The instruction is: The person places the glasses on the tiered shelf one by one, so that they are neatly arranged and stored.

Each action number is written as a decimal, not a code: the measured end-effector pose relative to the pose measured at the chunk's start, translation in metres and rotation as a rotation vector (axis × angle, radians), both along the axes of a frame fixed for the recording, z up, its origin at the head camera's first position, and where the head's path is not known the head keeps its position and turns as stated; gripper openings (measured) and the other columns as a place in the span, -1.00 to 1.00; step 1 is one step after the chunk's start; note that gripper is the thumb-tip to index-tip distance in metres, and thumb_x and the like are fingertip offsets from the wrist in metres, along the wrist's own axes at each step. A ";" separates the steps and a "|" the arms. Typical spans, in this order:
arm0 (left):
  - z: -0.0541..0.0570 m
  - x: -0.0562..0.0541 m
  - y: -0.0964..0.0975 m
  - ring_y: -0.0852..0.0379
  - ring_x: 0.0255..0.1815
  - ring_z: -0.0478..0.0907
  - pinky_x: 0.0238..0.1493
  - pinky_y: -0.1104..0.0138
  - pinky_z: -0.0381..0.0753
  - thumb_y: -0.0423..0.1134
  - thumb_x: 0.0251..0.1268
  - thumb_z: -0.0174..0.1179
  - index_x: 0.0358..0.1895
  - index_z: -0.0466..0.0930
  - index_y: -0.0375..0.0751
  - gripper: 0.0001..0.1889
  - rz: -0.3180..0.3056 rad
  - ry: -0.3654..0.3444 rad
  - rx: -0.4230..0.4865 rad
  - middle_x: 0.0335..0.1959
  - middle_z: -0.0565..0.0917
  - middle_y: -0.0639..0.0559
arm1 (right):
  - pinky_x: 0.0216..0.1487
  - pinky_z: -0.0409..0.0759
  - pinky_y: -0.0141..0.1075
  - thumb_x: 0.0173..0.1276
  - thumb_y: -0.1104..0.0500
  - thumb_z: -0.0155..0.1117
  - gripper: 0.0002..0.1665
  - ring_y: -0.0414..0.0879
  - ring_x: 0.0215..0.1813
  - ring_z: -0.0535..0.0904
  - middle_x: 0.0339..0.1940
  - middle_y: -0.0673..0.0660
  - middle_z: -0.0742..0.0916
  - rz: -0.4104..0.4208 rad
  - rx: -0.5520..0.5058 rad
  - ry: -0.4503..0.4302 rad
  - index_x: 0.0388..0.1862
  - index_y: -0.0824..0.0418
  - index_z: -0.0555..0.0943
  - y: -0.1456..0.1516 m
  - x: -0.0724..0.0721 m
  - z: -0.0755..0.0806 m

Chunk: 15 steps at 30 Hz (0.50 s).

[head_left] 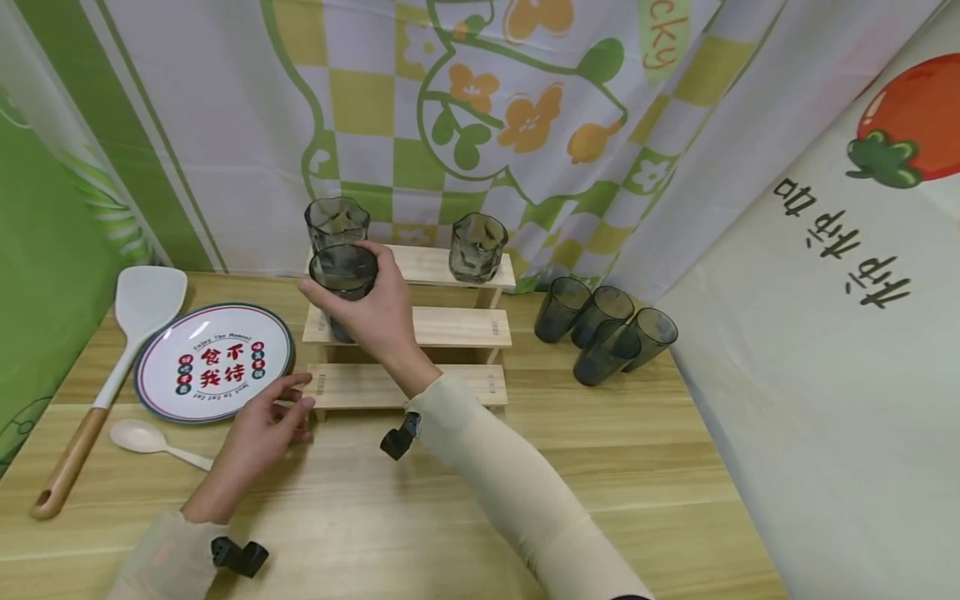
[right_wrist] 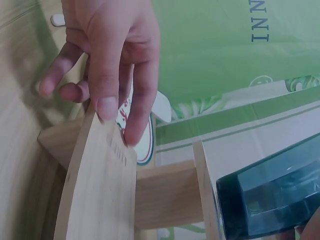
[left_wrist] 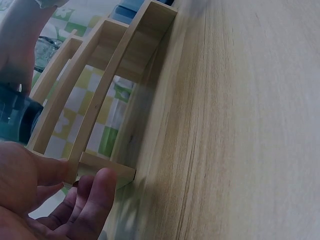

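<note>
My right hand (head_left: 382, 312) grips a tall dark drinking glass (head_left: 343, 271) around its side, upright at the left end of the middle step of a wooden stand (head_left: 457, 327). In the right wrist view the base of the glass is beside the step; whether it rests on it I cannot tell. At the left end of the lowest step is my left hand (head_left: 266, 425), fingertips touching the board's end (right_wrist: 117, 150), its other fingers loosely bent. Faceted short glasses stand on the top step: one on the left (head_left: 333, 218), partly hidden, one on the right (head_left: 478, 248).
Several tall dark glasses (head_left: 555, 308) stand grouped on the table right of the stand. On the left lie a round plate (head_left: 262, 333), a white spatula with a wooden handle (head_left: 150, 300) and a pale spoon (head_left: 138, 436). A patterned curtain (head_left: 225, 150) hangs behind.
</note>
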<state>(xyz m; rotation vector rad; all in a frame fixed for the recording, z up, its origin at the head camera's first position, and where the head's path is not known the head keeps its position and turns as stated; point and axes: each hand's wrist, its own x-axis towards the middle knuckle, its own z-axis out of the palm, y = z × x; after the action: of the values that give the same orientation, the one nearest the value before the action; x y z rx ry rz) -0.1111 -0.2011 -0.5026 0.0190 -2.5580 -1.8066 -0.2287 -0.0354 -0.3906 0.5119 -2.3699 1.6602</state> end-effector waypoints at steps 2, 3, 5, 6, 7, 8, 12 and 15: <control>0.000 0.000 0.000 0.02 -0.33 0.63 -0.35 0.24 0.83 -0.29 0.56 0.14 0.37 0.40 -0.40 -0.57 0.000 0.003 0.008 -0.04 0.50 -0.32 | 0.06 0.62 -0.39 0.13 -0.33 0.53 -0.06 -0.26 0.11 0.52 0.16 -0.11 0.54 -0.017 -0.002 0.018 0.37 -0.01 0.37 -0.004 0.000 -0.001; 0.000 0.000 0.000 0.02 -0.33 0.63 -0.35 0.24 0.82 -0.29 0.56 0.14 0.37 0.40 -0.40 -0.57 -0.001 0.004 0.012 -0.04 0.50 -0.32 | 0.06 0.61 -0.39 0.13 -0.33 0.53 -0.06 -0.26 0.11 0.52 0.16 -0.12 0.54 -0.024 -0.004 0.025 0.37 -0.01 0.37 -0.005 -0.001 -0.002; 0.000 0.000 0.000 0.00 -0.33 0.64 -0.35 0.24 0.82 -0.29 0.56 0.14 0.37 0.41 -0.40 -0.57 0.001 0.000 0.007 -0.04 0.50 -0.32 | 0.07 0.61 -0.40 0.13 -0.34 0.53 -0.05 -0.25 0.11 0.52 0.15 -0.12 0.54 -0.036 -0.014 0.035 0.37 0.00 0.36 -0.008 -0.001 -0.004; 0.000 0.000 0.000 -0.02 -0.32 0.64 -0.35 0.24 0.82 -0.29 0.56 0.14 0.37 0.41 -0.39 -0.57 0.002 -0.004 0.002 -0.04 0.51 -0.32 | 0.07 0.61 -0.40 0.13 -0.34 0.53 -0.05 -0.26 0.11 0.52 0.15 -0.12 0.54 -0.044 -0.015 0.039 0.37 0.00 0.36 -0.009 -0.001 -0.004; 0.000 -0.001 0.000 -0.03 -0.31 0.64 -0.35 0.24 0.82 -0.29 0.57 0.14 0.37 0.41 -0.38 -0.57 0.004 -0.009 -0.003 -0.04 0.51 -0.32 | 0.07 0.60 -0.40 0.13 -0.35 0.52 -0.05 -0.26 0.12 0.51 0.15 -0.13 0.53 -0.052 -0.014 0.041 0.37 -0.01 0.36 -0.010 -0.001 -0.005; 0.000 -0.001 0.000 -0.03 -0.31 0.64 -0.35 0.25 0.82 -0.29 0.57 0.13 0.37 0.41 -0.38 -0.58 0.005 -0.016 -0.008 -0.03 0.51 -0.32 | 0.07 0.60 -0.40 0.13 -0.35 0.52 -0.05 -0.26 0.12 0.51 0.15 -0.13 0.53 -0.059 -0.015 0.042 0.37 -0.01 0.35 -0.010 -0.001 -0.005; 0.000 -0.002 -0.001 -0.04 -0.28 0.63 -0.34 0.25 0.82 -0.28 0.58 0.12 0.38 0.40 -0.36 -0.58 0.006 -0.033 -0.024 -0.02 0.50 -0.32 | 0.09 0.59 -0.40 0.14 -0.36 0.51 -0.06 -0.25 0.12 0.49 0.16 -0.12 0.49 -0.089 0.000 0.055 0.36 -0.02 0.34 -0.013 0.001 -0.005; 0.000 -0.002 -0.002 -0.05 -0.27 0.63 -0.33 0.25 0.82 -0.28 0.58 0.12 0.37 0.40 -0.36 -0.58 0.006 -0.026 -0.028 -0.02 0.50 -0.32 | 0.11 0.57 -0.41 0.14 -0.36 0.51 -0.05 -0.24 0.11 0.47 0.17 -0.11 0.47 -0.110 0.017 0.072 0.36 -0.01 0.33 -0.016 0.001 -0.005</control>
<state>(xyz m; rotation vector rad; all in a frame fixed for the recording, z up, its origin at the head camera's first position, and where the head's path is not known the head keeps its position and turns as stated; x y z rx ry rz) -0.1128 -0.2026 -0.5027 0.0501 -2.5977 -1.7796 -0.2274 -0.0510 -0.3952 0.4288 -2.3184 1.5499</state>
